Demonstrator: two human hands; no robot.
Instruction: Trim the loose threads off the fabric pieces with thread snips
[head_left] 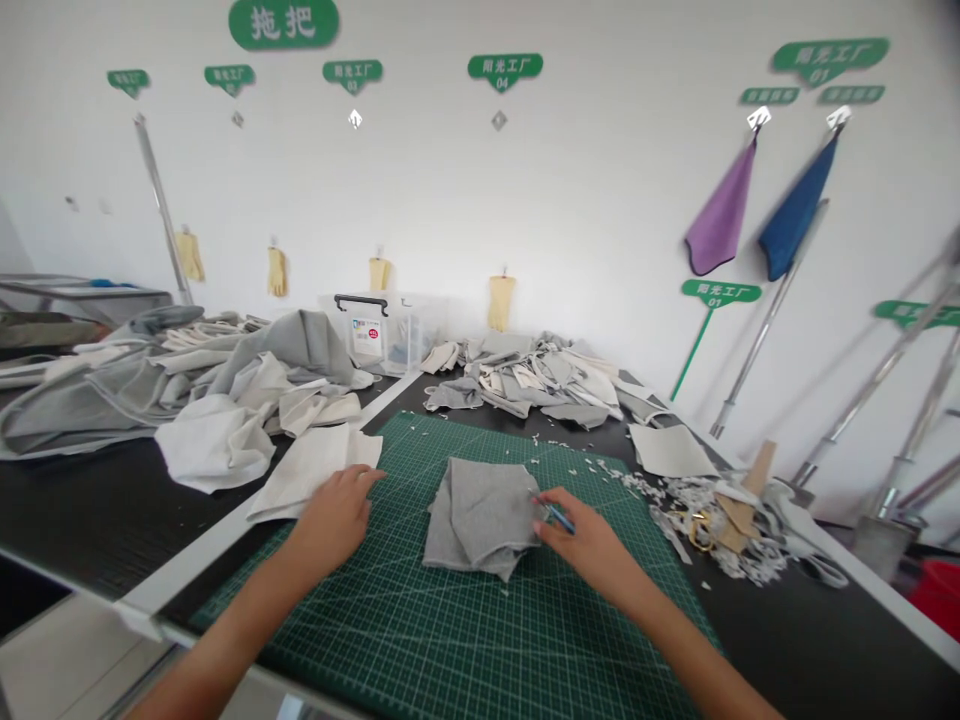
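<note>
My left hand [334,522] rests flat on the green cutting mat [457,640], with its fingers just touching the edge of a white fabric sheet [309,470]. It holds nothing. A folded grey fabric piece [476,515] lies in the middle of the mat, between my hands. My right hand [586,538] pinches a small blue tool [561,518] at the right edge of that grey piece. The tool's tip is hidden by my fingers, so I cannot tell its exact kind.
Heaps of grey and cream fabric [217,385] cover the black table at left and back [510,375]. Scraps and yellow-handled scissors [699,532] lie to the right. A plastic storage box [382,332] stands behind. Mop poles lean against the wall.
</note>
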